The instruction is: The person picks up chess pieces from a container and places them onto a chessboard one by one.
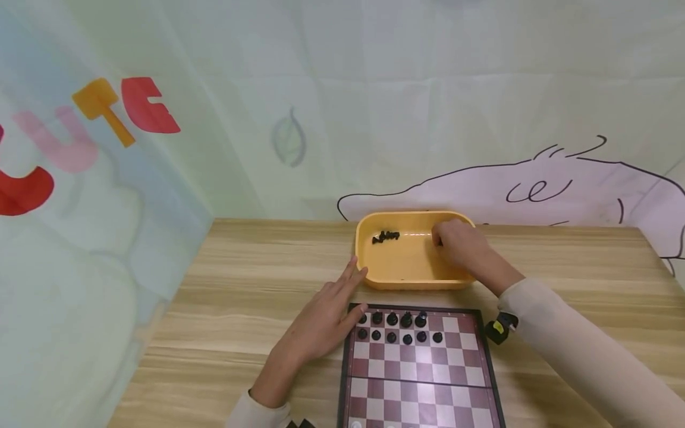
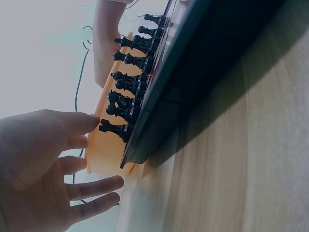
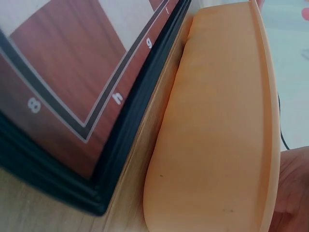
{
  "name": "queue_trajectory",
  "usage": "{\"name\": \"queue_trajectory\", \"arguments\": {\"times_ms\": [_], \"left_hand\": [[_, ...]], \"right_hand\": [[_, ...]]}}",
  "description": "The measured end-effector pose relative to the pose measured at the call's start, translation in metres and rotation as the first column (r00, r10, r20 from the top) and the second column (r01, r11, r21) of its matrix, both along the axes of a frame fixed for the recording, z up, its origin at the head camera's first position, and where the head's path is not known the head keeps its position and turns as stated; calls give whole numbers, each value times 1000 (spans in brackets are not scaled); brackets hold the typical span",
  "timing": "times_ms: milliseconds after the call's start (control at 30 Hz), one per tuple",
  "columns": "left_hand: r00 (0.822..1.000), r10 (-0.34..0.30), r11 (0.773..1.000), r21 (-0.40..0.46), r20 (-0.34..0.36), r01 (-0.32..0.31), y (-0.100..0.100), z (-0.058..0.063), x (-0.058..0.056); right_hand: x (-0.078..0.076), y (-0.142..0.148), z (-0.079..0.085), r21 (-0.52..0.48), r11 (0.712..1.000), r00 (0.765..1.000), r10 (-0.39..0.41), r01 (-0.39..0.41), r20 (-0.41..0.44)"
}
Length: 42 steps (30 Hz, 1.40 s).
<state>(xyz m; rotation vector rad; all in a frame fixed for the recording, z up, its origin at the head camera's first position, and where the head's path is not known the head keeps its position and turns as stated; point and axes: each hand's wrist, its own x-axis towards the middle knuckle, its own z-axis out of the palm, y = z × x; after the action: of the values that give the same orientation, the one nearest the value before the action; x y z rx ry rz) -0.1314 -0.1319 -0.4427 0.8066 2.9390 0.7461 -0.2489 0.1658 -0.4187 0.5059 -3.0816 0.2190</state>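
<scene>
I'm holding my left hand (image 1: 325, 320) relaxed; my right hand (image 1: 461, 242), grasp unclear, should be pinching lightly inside the oblong yellow plastic tray (image 1: 412, 285).

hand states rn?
Left hand: open, fingers spread.
Right hand: in the yellow tray; can't tell whether it grips anything.

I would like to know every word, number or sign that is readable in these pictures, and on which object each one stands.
"CUTE": coloured letters on the wall covering, the first cut by the picture's edge.
"8": on the chessboard, border near the corner.
"h": on the same board's border.
"g": on the same border.
Mark after "g": too blurred to be sure.
Board's border in the head view: too small to read.
</scene>
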Motion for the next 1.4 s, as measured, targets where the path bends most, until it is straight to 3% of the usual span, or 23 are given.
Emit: {"name": "queue_trajectory", "arguments": {"times_ms": [567,833,1067,1233,1400], "left_hand": [[1000,-7,1000,3,-4,7,0,1,1],[1000,-10,1000,3,-11,10,0,0,1],[1000,-9,1000,5,-6,9,0,2,0],[1000,-7,1000,1,2,7,1,2,1],[1000,-2,1000,-1,5,2,1,1,2]], "right_hand": [[11,7,4,-40,999,998,-3,1,-56],[25,11,10,-142,984,986,91,-111,-140],[46,8,26,-238,954,977,149,-183,-152],[65,7,37,-243,943,968,191,-226,-160],[80,8,46,-208,927,941,273,-312,-198]]}}
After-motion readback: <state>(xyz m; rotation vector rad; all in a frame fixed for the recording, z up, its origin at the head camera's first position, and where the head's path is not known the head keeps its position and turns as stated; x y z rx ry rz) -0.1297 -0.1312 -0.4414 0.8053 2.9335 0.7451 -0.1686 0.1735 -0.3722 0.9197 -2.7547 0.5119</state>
